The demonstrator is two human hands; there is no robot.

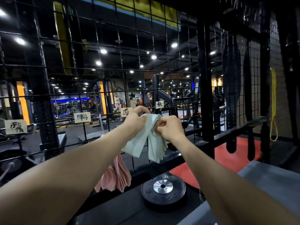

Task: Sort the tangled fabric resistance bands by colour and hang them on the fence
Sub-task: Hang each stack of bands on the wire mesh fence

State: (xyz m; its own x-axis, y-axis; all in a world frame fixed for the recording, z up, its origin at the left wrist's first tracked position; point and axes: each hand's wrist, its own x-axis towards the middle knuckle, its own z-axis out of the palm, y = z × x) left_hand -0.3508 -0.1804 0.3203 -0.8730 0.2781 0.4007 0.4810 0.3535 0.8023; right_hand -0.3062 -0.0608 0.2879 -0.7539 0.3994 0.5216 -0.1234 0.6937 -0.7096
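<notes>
A bundle of pale green fabric bands point(153, 143) hangs against the black wire fence point(103, 69), just under a paper label point(159, 104). My left hand point(135, 121) grips the top left of the bundle. My right hand point(170, 128) pinches the folded top edges at a small metal hook on the fence. A bunch of pink bands point(116, 175) hangs lower on the fence, partly hidden behind my left forearm.
Three more paper labels point(15, 127) point(82, 117) point(126, 112) are stuck along the fence. A black weight plate point(163, 187) lies on the dark ledge below. Black straps and a yellow band point(273, 104) hang on the right panel. A grey surface point(267, 179) sits at right.
</notes>
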